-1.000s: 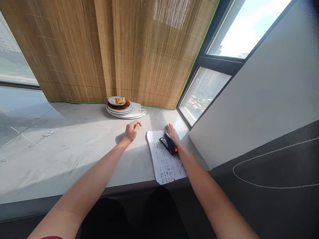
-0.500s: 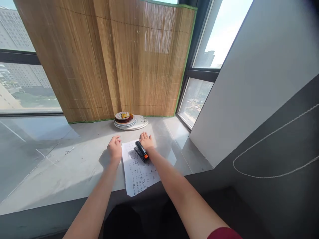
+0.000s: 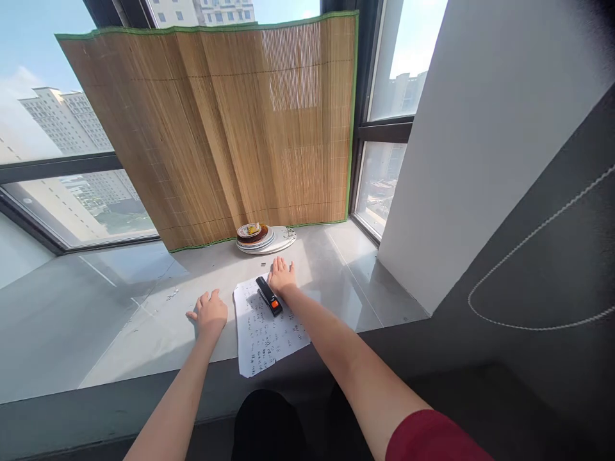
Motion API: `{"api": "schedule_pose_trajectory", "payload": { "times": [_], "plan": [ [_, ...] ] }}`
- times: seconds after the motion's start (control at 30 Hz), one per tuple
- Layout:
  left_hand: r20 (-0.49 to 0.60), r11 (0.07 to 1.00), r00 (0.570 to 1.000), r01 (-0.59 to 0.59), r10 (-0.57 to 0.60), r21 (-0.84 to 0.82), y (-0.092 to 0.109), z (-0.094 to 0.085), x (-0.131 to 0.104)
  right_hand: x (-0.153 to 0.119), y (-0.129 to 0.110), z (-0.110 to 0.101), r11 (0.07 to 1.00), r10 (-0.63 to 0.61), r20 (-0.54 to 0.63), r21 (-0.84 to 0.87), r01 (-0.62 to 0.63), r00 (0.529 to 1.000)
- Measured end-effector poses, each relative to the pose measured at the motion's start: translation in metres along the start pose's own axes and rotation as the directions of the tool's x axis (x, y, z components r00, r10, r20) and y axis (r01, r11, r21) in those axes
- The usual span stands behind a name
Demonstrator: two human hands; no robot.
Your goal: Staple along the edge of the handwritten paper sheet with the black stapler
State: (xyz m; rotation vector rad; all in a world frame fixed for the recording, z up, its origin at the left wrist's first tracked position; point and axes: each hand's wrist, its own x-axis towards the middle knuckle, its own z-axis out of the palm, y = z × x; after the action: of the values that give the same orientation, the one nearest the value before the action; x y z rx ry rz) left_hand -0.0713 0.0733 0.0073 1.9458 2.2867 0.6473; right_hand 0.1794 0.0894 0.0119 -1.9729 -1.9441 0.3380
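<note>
A black stapler [image 3: 269, 296] with an orange patch at its near end lies on a sheet of paper [image 3: 254, 346] covered in handwriting. The paper's near edge reaches past the front of the pale sill. My right hand [image 3: 282, 275] lies palm down at the paper's upper right corner, beside the stapler, with its fingers spread. My left hand [image 3: 210, 312] rests on the sill to the left of the paper, fingers apart and holding nothing. A small dark object [image 3: 263, 264], perhaps staples, lies just beyond the paper.
A stack of plates [image 3: 254, 242] stands at the back of the sill [image 3: 331, 301], against a bamboo blind [image 3: 240, 141]. Small scraps [image 3: 172, 294] lie to the left. A white wall [image 3: 432, 192] rises at the right, with a hanging beaded cord [image 3: 519, 328].
My left hand has moved left, away from the paper's edge, and its fingers have opened out. My right hand stays by the stapler. The camera view has shifted and tilted up.
</note>
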Motion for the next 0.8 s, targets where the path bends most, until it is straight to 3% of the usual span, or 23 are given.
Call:
{"api": "schedule_pose_trajectory", "payload": {
  "times": [0.07,0.13,0.17,0.23,0.27,0.3,0.4,0.53,0.63,0.8],
  "plan": [
    [-0.013,0.997,0.998,-0.057,0.056,-0.049,0.01,-0.003,-0.008,-0.005,0.02,-0.009,0.999,0.035,0.01,-0.019,-0.034,0.999],
    [-0.007,0.951,0.963,-0.266,0.269,-0.155,0.031,-0.001,-0.021,-0.011,0.044,-0.02,0.997,0.075,0.001,-0.029,-0.075,0.997],
    [0.021,0.882,0.901,-0.419,0.433,-0.214,0.044,0.003,-0.029,-0.014,0.057,-0.026,0.995,0.099,-0.008,-0.029,-0.099,0.995],
    [0.124,0.719,0.72,-0.631,0.682,-0.291,0.072,0.014,-0.045,-0.02,0.081,-0.037,0.991,0.126,-0.029,-0.031,-0.126,0.992],
    [0.183,0.683,0.661,-0.671,0.728,-0.29,0.085,0.019,-0.052,-0.023,0.091,-0.042,0.99,0.132,-0.036,-0.035,-0.134,0.991],
    [0.238,0.673,0.629,-0.689,0.74,-0.27,0.096,0.024,-0.059,-0.025,0.099,-0.046,0.99,0.136,-0.044,-0.039,-0.137,0.99],
    [0.335,0.692,0.615,-0.695,0.713,-0.195,0.113,0.031,-0.07,-0.03,0.111,-0.055,0.989,0.135,-0.085,-0.045,-0.139,0.987],
    [0.371,0.682,0.595,-0.711,0.713,-0.17,0.112,0.027,-0.07,-0.035,0.109,-0.065,0.994,0.097,-0.227,-0.022,-0.104,0.969],
    [0.363,0.681,0.597,-0.713,0.715,-0.169,0.111,0.025,-0.068,-0.049,0.105,-0.071,0.991,0.121,-0.32,0.096,-0.095,0.94],
    [0.324,0.688,0.618,-0.704,0.716,-0.177,0.111,0.029,-0.067,-0.102,0.104,-0.064,0.957,0.054,-0.257,0.29,0.024,0.965]
  ]
}}
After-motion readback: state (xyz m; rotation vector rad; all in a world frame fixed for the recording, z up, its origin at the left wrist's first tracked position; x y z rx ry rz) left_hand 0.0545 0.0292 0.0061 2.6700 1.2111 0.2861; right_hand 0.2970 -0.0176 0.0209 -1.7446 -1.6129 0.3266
